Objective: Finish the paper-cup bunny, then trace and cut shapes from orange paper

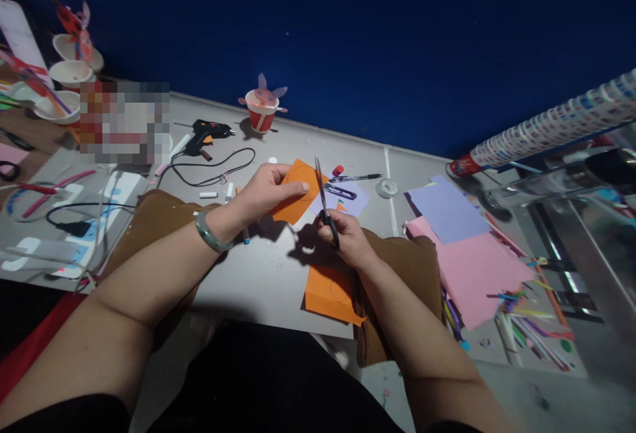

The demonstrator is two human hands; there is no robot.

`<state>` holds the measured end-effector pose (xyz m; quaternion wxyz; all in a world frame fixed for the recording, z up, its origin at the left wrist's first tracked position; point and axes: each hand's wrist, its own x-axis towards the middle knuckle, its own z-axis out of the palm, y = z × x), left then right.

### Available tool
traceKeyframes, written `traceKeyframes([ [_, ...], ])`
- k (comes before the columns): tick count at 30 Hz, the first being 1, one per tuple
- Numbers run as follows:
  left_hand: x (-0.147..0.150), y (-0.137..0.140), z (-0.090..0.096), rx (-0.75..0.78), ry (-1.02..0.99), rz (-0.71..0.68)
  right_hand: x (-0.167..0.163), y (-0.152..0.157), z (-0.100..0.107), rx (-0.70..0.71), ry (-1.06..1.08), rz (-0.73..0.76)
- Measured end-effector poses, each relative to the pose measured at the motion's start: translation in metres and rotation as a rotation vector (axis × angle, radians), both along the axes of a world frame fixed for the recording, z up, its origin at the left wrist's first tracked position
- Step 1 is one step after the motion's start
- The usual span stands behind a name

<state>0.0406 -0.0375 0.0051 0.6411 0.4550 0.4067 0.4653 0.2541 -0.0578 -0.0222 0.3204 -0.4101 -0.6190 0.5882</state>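
My left hand [271,191] pinches a piece of orange paper [293,200] between thumb and fingers; a faint curved line shows on it. In my right hand [348,238] is a pair of scissors [325,211], blades pointing up and away from me at the paper's right edge. Whether the blades touch the paper, I cannot tell. A second orange sheet [328,294] lies on the table below my right hand, partly under my forearm. Beyond the hands lie a purple paper [355,198], a utility knife [340,191], a pen [358,177] and a red cap [338,171].
A black glue gun [206,135] with its cord lies back left, near a decorated paper cup [262,112]. A roll of clear tape [386,187] sits right of centre. Pink paper [477,274], purple sheets [447,208] and a long stack of cups [551,122] are at right.
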Motion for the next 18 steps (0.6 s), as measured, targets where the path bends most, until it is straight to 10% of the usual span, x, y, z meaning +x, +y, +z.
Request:
traceKeyframes([
  [18, -0.0064, 0.0038, 0.0065, 0.080, 0.133, -0.013, 0.0007, -0.0001, 0.0011, -0.036, -0.007, -0.011],
])
